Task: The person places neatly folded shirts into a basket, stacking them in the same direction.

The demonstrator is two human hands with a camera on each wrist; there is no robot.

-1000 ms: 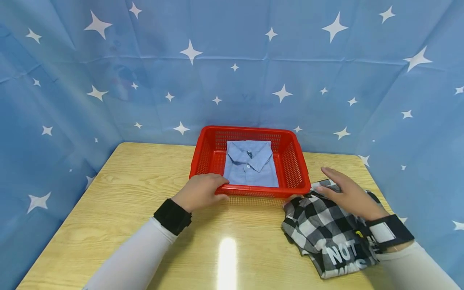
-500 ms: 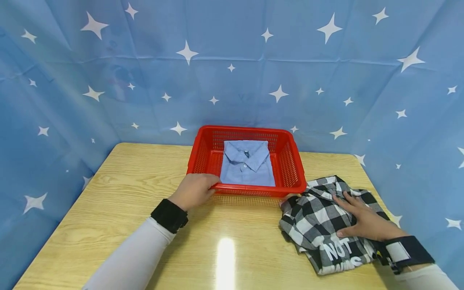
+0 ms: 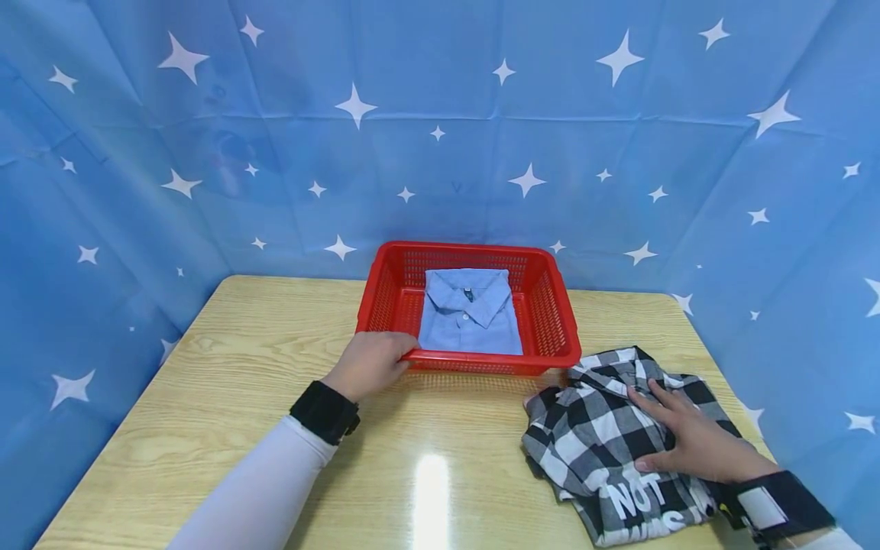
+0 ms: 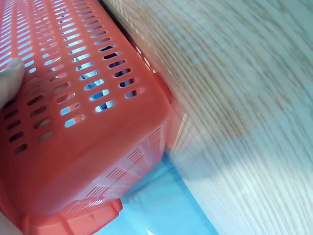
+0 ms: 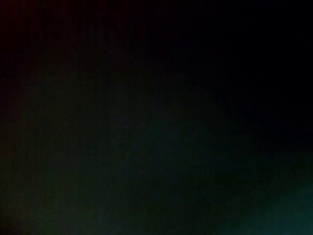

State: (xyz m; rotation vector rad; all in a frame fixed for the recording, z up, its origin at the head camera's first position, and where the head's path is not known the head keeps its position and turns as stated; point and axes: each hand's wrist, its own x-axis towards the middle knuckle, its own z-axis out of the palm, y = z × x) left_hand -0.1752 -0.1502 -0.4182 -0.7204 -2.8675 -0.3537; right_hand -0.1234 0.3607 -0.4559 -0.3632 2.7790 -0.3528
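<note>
My left hand [image 3: 369,364] grips the front rim of a red plastic basket [image 3: 481,363] near its left corner. In the left wrist view a thumb [image 4: 11,81] presses on the slotted wall of the basket [image 4: 98,117]. A folded light-blue collared shirt [image 3: 470,313] lies inside the basket, collar toward the back. To the right, my right hand [image 3: 701,443] rests with spread fingers on a black-and-white checked shirt [image 3: 591,435]. This shirt is loosely bunched, with white lettering on its near part. The right wrist view is almost wholly dark.
The light wooden table [image 3: 227,397] carries the basket at its back middle and the checked shirt at its right. A blue curtain with white stars [image 3: 440,153] hangs close behind the basket and along both sides.
My right hand has come down and to the right onto the checked shirt, which has slid slightly toward me. My left fingers have closed round the basket rim; the basket stays about where it was.
</note>
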